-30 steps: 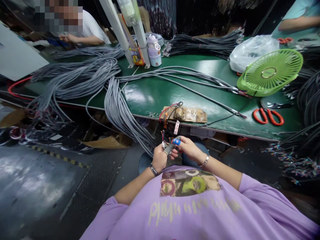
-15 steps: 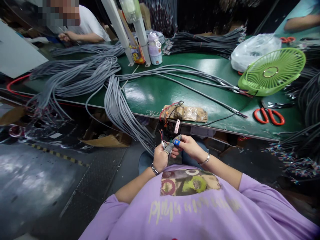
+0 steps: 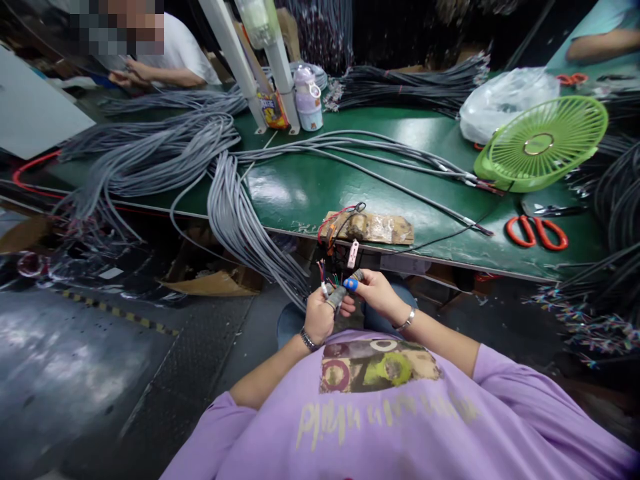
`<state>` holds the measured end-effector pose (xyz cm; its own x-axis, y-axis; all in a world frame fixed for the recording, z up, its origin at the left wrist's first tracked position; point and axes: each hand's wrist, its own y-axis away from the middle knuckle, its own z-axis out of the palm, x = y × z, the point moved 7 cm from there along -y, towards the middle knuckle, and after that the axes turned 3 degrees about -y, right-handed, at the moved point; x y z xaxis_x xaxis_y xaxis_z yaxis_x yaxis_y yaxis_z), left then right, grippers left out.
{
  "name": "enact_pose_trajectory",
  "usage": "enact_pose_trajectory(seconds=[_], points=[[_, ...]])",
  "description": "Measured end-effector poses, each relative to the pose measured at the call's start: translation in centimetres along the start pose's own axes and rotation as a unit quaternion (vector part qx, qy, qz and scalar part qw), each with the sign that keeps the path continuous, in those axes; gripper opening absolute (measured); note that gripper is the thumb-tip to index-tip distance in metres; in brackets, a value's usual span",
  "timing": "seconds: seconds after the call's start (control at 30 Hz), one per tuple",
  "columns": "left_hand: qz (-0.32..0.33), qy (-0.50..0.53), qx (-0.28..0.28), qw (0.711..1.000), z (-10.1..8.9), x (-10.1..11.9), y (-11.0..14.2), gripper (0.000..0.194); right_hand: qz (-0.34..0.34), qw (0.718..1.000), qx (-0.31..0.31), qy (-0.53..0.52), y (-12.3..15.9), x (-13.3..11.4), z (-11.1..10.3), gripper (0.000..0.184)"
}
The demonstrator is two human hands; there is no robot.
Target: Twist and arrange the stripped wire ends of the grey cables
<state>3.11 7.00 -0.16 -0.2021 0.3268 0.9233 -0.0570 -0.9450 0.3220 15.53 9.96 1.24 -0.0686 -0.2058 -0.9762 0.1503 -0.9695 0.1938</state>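
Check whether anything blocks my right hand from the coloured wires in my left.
Nothing visible does. The right hand is close beside the left hand, which holds the coloured wires. The piece of wood lies beyond both hands on the table, not between them.

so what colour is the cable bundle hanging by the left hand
The cable bundle is grey, clearest in the head view.

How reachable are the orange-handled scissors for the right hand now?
Probably yes: the scissors lie off to the right, handles uncovered, though the right hand appears busy at coloured wires.
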Motion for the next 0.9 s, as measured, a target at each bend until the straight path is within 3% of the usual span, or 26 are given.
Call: enact_pose_trajectory(seconds=[0.33,0.57,0.73,0.9], points=[[0.012,0.024,0.024,0.999,-0.5,1.4,-0.1,0.031,0.008,0.999,-0.035,-0.026,0.6,0.3,-0.1,0.038],[0.0,0.027,-0.017,0.999,-0.4,2.7,-0.3,0.03,0.047,0.986,0.038,-0.155,-0.8,0.9,-2.9,0.036],[-0.042,0.002,-0.092,0.995,1.1,2.7,-0.8,0.032,0.147,0.961,-0.031,-0.231,-2.6,0.4,-1.6,0.043],[-0.052,0.014,-0.119,0.992,2.1,2.8,-1.4,0.034,0.136,0.943,-0.095,-0.289,-3.8,-1.0,0.2,0.038]])
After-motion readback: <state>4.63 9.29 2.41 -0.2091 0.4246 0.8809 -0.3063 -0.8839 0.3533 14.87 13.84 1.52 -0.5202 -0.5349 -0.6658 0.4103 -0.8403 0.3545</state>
